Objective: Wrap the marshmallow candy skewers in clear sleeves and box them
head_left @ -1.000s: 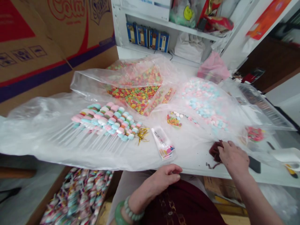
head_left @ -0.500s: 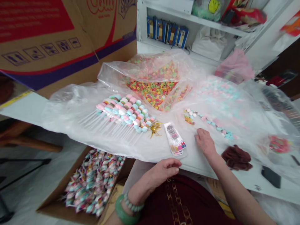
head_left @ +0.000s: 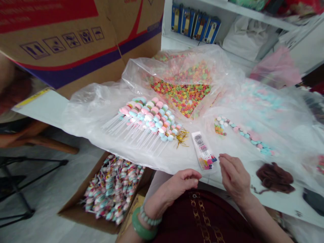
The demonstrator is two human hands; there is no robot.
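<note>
Hovering both hands at the plastic sheet's near edge, beside a strip of barcoded labels.
Left hand curls narrowly, its hold unclear; right hand stands loosely open, just right of the labels. Candy skewers lie left of them, side by side, apparently for easy picking.

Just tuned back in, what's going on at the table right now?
A person's left hand rests loosely curled at the edge of a plastic sheet, and their right hand hovers open beside a strip of barcoded labels. Pastel candy sticks lie in rows on the sheet, and a cardboard box of wrapped candy sticks sits below the table edge.
</note>
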